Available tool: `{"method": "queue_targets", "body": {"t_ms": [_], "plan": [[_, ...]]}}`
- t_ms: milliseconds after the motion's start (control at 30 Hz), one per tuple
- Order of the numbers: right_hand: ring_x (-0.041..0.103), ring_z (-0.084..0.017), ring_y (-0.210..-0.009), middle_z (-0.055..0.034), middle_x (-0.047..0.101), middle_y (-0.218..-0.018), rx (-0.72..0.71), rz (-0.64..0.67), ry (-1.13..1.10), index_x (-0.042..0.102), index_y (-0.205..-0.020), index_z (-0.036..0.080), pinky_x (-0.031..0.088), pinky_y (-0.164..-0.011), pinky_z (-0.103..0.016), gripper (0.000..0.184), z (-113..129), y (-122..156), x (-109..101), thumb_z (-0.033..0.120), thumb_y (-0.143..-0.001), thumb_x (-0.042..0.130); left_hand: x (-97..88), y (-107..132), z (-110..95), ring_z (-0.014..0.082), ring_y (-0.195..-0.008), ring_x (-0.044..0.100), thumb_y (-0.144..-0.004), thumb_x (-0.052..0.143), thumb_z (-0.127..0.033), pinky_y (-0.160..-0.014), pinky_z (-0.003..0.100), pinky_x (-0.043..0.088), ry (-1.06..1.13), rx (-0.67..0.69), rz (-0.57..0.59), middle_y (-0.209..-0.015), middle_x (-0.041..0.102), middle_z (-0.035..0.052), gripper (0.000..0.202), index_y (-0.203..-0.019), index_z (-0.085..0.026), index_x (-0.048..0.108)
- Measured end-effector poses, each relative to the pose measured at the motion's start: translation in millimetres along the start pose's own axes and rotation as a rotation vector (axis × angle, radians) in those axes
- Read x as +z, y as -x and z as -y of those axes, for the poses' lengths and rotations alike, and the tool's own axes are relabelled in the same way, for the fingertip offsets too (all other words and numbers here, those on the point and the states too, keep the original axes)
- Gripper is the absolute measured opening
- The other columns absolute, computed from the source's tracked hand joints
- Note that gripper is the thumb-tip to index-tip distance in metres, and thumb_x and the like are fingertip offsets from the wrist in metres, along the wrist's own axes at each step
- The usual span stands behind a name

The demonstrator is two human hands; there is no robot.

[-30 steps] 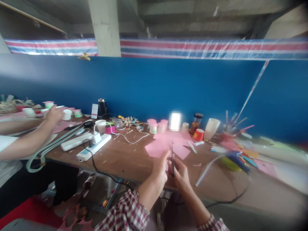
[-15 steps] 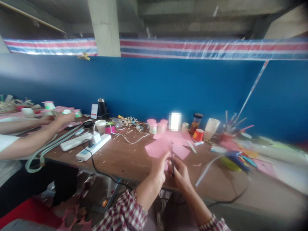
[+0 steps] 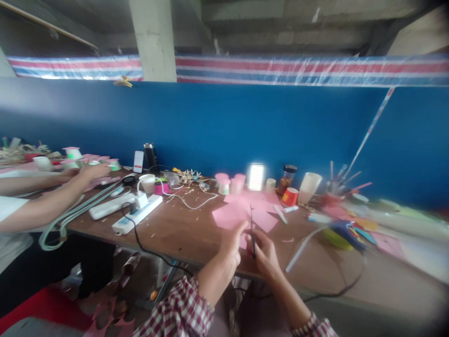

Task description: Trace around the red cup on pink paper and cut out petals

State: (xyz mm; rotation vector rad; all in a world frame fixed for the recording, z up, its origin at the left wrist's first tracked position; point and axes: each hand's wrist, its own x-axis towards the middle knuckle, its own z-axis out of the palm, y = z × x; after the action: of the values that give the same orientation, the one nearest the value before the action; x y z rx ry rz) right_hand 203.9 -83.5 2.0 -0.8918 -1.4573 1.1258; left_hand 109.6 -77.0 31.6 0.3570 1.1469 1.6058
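Over the near edge of the desk [image 3: 189, 229], clasping scissors [image 3: 253, 243] in the right hand [image 3: 265, 252] with a closed grip and narrowly pinching partly hidden pink paper [image 3: 242, 242] in the left hand [image 3: 229, 248].

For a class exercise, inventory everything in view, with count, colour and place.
table: one, brown, centre
paper sheets: several, pink, table centre
pink-topped cups: several, pale, behind sheets
small cup: one, red, right of sheets
jar: one, amber, behind small cup
power strip: one, white, left
phone: one, white, back left
partition: one, blue, behind table
clutter: uncountable, mixed, right, blurred
co-worker's arms: two, bare, left
scissors: one, dark, front centre
left hand: one, bare, front centre
right hand: one, bare, holding scissors
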Motion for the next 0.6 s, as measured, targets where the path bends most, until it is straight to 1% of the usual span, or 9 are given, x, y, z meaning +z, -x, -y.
{"method": "queue_targets", "body": {"t_ms": [167,300,467,600], "plan": [[0.039,-0.008,-0.044,0.0051,0.045,-0.049,0.000,-0.002,0.025,0.064,-0.093,0.013,0.031,-0.041,-0.019,0.036,1.7,0.4,-0.9,0.046,-0.079,0.059,-0.7,1.5,-3.6,0.0121,-0.061,0.058,-0.059,0.075,-0.020,-0.057,0.023,0.046,-0.007,-0.008,0.010,-0.071,0.065,0.0065,0.020,-0.074,-0.008,0.067],[0.039,-0.008,-0.043,0.0053,0.044,-0.049,0.003,0.003,0.019,0.064,-0.095,0.012,0.031,-0.041,-0.019,0.038,1.5,0.4,-1.0,0.046,-0.079,0.058,-1.1,1.4,-4.4,0.0137,-0.064,0.060,-0.058,0.075,-0.020,-0.061,0.025,0.047,-0.007,0.003,0.025,-0.070,0.066,0.0071,0.019,-0.071,-0.008,0.067],[0.040,-0.008,-0.042,0.0052,0.044,-0.048,0.016,-0.007,0.024,0.063,-0.095,0.011,0.032,-0.040,-0.020,0.039,0.9,0.9,-0.8,0.047,-0.078,0.059,-0.7,1.6,-5.9,0.0143,-0.064,0.061,-0.057,0.075,-0.019,-0.063,0.026,0.048,-0.013,-0.005,0.016,-0.070,0.066,0.0073,0.018,-0.069,-0.009,0.067],[0.040,-0.008,-0.042,0.0049,0.045,-0.048,0.011,-0.001,0.031,0.063,-0.092,0.012,0.032,-0.040,-0.020,0.038,1.2,2.0,-1.9,0.047,-0.078,0.059,-2.9,0.2,-5.8,0.0148,-0.065,0.060,-0.057,0.075,-0.019,-0.064,0.027,0.047,-0.026,0.010,0.053,-0.069,0.065,0.0072,0.019,-0.070,-0.008,0.067]]}}
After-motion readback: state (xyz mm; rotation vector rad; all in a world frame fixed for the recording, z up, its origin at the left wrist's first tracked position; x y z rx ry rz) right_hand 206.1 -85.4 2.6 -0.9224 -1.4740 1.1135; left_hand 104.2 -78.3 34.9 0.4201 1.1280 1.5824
